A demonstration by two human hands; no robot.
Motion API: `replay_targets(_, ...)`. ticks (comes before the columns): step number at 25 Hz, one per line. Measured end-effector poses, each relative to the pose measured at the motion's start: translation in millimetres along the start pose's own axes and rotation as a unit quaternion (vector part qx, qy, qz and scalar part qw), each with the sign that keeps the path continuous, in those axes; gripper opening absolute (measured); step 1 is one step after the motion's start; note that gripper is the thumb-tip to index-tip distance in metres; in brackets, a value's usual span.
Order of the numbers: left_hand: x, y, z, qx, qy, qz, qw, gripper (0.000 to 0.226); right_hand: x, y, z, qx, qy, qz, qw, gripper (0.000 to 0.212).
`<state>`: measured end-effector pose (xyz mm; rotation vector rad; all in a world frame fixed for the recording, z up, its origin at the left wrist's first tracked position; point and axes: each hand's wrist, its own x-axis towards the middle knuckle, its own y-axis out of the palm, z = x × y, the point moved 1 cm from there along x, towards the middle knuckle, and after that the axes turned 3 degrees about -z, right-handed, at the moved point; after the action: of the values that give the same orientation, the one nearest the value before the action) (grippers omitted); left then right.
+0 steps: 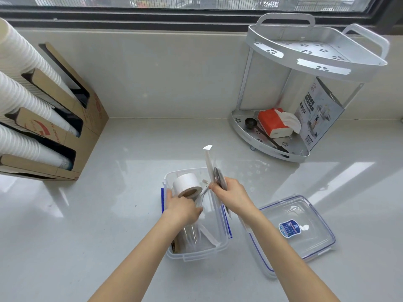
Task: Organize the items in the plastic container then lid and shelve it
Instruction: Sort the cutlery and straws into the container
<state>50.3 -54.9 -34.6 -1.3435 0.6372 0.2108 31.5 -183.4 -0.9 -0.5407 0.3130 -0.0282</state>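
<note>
A clear plastic container (197,250) with blue side clips is seen on a pale glossy countertop (135,149), directly below the camera, with its top uncovered. Its lid (305,232), clear with a blue seal and a blue label in the middle, is laid flat on the countertop just to the right of the container, apart from it. The left hand (182,207) is lowered into the container, its fingers curled around thin clear-wrapped items whose nature cannot be told; a white tape roll (188,185) is rested against the far end of the container, touching the top of that hand. The right hand (232,196) is held above the container's right wall, and a bundle of slim utensils (214,171) is pinched between its thumb and fingers, with a long white stick raised upright from the bundle and darker metal pieces beside it. A roll of shiny film is seen lying in the near part of the container. At the back right, a white two-tier corner rack (316,55) is stood on the countertop; a red-and-white tissue pack (272,122), a black scoop (249,123) and a printed box are kept on its lower tier. At the left, stacks of white paper cups (19,97) are held in a cardboard dispenser (91,118).
</note>
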Motion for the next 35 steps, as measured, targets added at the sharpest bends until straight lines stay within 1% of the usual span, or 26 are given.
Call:
replay_targets(1, 1, 0, -2, -0.017, 0.006, 0.014, 1.000, 0.054, 1, 0, -2, 0.003, 0.002, -0.001, 1.000, 0.031)
replay_targets(3, 3, -1, -4, -0.084, 0.022, 0.026, 0.996, 0.051, 2, 1, -4, 0.009, 0.005, 0.000, 1.000, 0.031)
replay_targets(6, 8, 4, -2, -0.190, 0.037, -0.001, 0.981, 0.053, 3, 4, -6, 0.018, 0.010, 0.002, 1.000, 0.029)
replay_targets(9, 13, 11, -4, -0.243, 0.031, -0.010, 0.969, 0.056, 4, 4, -8, 0.026, 0.014, 0.002, 1.000, 0.029)
replay_targets(15, 16, 8, -21, -0.211, -0.043, -0.028, 0.976, 0.061, 3, 4, -9, 0.030, 0.011, -0.004, 0.999, 0.033)
replay_targets(18, 21, 9, -26, -0.161, -0.071, -0.037, 0.984, 0.053, 2, 4, -9, 0.033, 0.010, -0.006, 0.999, 0.037)
replay_targets(21, 24, 9, -26, -0.133, -0.078, -0.059, 0.986, 0.042, 3, 4, -9, 0.039, 0.011, -0.009, 0.999, 0.037)
replay_targets(24, 26, 8, -22, -0.150, -0.066, -0.080, 0.983, 0.034, 3, 4, -9, 0.044, 0.014, -0.009, 0.999, 0.035)
replay_targets(28, 25, 10, -17, -0.209, -0.070, -0.102, 0.970, 0.031, 1, 4, -9, 0.045, 0.015, -0.014, 0.999, 0.038)
replay_targets(32, 22, 10, -17, -0.234, -0.067, -0.121, 0.962, 0.034, 2, 5, -10, 0.049, 0.017, -0.015, 0.999, 0.034)
replay_targets(35, 21, 11, -16, -0.239, -0.068, -0.115, 0.962, 0.034, 2, 5, -11, 0.049, 0.016, -0.018, 0.998, 0.035)
